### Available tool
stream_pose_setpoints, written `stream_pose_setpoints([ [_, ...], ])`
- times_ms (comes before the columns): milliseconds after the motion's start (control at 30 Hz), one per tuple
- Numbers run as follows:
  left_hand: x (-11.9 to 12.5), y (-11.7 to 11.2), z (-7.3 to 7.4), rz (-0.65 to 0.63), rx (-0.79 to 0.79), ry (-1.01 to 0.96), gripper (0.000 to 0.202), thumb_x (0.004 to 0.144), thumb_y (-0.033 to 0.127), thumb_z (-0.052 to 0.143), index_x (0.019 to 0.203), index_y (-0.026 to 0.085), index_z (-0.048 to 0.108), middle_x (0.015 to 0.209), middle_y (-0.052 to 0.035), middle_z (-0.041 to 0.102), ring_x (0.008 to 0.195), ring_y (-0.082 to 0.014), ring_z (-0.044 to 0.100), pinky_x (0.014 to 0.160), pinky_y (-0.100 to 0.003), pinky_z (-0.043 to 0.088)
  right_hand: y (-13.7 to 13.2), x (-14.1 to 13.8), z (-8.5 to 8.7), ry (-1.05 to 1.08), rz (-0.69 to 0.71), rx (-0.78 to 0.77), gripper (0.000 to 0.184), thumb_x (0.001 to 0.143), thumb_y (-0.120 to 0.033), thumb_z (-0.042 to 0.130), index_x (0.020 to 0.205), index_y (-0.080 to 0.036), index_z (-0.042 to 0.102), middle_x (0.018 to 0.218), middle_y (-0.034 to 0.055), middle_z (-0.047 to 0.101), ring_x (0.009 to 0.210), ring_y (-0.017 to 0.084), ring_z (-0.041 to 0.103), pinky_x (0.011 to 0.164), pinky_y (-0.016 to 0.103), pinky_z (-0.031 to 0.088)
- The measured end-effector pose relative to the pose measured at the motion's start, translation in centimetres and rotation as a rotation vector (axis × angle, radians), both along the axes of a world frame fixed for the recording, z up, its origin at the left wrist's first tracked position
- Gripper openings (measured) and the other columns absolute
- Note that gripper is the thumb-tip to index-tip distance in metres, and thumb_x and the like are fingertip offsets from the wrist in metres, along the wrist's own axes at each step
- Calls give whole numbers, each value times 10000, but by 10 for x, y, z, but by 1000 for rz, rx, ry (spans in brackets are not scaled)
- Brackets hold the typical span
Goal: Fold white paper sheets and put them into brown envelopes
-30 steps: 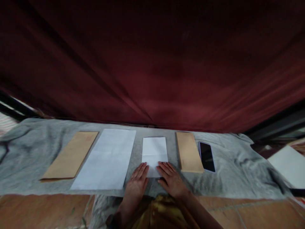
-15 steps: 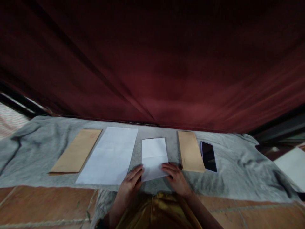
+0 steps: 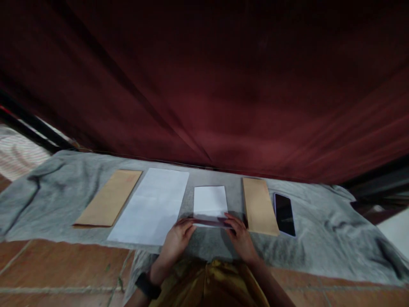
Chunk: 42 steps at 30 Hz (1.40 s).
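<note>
A small white folded sheet of paper (image 3: pixel 210 199) lies in the middle of a grey cloth (image 3: pixel 319 238). Its near edge is lifted and bent back toward the far edge. My left hand (image 3: pixel 176 240) pinches the near left corner of that sheet. My right hand (image 3: pixel 240 237) pinches the near right corner. A larger white sheet (image 3: pixel 153 205) lies flat just left of my left hand. A brown envelope (image 3: pixel 259 205) lies just right of my right hand.
A second brown envelope (image 3: pixel 110 197) lies at the far left of the cloth. A dark phone (image 3: pixel 284 208) rests right of the near envelope. A dark red curtain (image 3: pixel 204 85) hangs behind. Tiled floor (image 3: pixel 57 268) runs along the near side.
My hands went from lying flat on the small sheet's near end to gripping its near corners. The near edge has lifted off the cloth and is folding away from me.
</note>
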<state>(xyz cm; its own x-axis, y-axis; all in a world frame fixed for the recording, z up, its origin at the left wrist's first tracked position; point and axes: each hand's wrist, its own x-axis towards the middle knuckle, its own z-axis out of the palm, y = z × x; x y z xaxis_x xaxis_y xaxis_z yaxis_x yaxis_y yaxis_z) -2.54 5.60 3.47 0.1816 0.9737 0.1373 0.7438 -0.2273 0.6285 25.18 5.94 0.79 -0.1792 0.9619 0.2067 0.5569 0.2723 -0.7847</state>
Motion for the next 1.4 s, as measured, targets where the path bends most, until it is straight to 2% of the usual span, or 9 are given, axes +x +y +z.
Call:
stream_pose_setpoints([
  [100, 3, 5, 7, 121, -86, -91, 279, 961, 359, 470, 881, 230, 704, 885, -44, 777, 852, -211, 737, 776, -327, 591, 8, -3, -1, 22, -78, -37, 273, 984, -366, 537, 1173, -237, 685, 1218, 93, 724, 1149, 272, 669, 1026, 475, 534],
  [167, 6, 9, 9, 165, -112, -141, 276, 965, 384, 454, 867, 232, 664, 812, -32, 753, 773, -206, 725, 717, -312, 569, 14, -5, -3, 17, -107, -51, 304, 992, -432, 510, 1121, -225, 692, 1117, 94, 744, 1058, 272, 690, 966, 446, 550],
  [333, 14, 16, 11, 238, -110, -221, 258, 953, 412, 447, 883, 233, 620, 801, -29, 733, 752, -210, 709, 713, -318, 544, 22, -10, -7, 8, -193, -20, 402, 993, -540, 471, 1040, -207, 691, 1036, 108, 742, 1000, 275, 681, 931, 427, 530],
  [500, 8, 18, 8, 191, -154, -245, 203, 880, 402, 552, 797, 230, 621, 728, -2, 698, 693, -190, 669, 682, -301, 536, 21, -16, -3, 19, -236, -75, 426, 988, -575, 452, 969, -216, 680, 954, 91, 730, 941, 267, 666, 900, 398, 504],
  [633, 3, 18, 8, 133, -125, -270, 159, 864, 305, 532, 821, 229, 665, 873, -41, 749, 848, -209, 705, 803, -327, 553, 20, -18, 6, 102, -252, -118, 399, 976, -568, 471, 919, -226, 668, 925, 60, 714, 877, 234, 657, 834, 335, 499],
  [833, 8, 18, 11, 185, -166, -249, 233, 927, 379, 458, 836, 240, 622, 840, -38, 729, 823, -216, 702, 787, -338, 546, 20, -21, 12, 167, -256, -146, 356, 1001, -515, 457, 990, -220, 655, 889, 31, 705, 807, 196, 653, 752, 285, 495],
  [1033, 18, 21, 9, 298, -211, -163, 171, 951, 318, 454, 886, 242, 593, 845, -22, 723, 815, -198, 701, 777, -303, 503, 29, -24, -1, -72, -251, 35, 324, 1031, -456, 420, 1070, -212, 630, 983, 73, 721, 909, 225, 685, 835, 340, 527],
  [1200, 27, 29, 17, 382, -326, 51, 180, 996, 261, 448, 965, 224, 622, 896, -36, 751, 826, -182, 708, 755, -266, 460, 39, -28, -8, -348, -274, 234, 319, 1072, -355, 360, 1137, -181, 619, 1040, 117, 726, 962, 249, 697, 895, 383, 538],
  [1400, 33, 39, 27, 417, -402, 176, 205, 1017, 271, 457, 1065, 215, 648, 1007, -61, 778, 917, -195, 724, 758, -260, 440, 46, -31, -6, -517, -285, 267, 213, 1058, -244, 437, 1184, -179, 596, 1029, 100, 737, 938, 238, 711, 855, 363, 541],
])
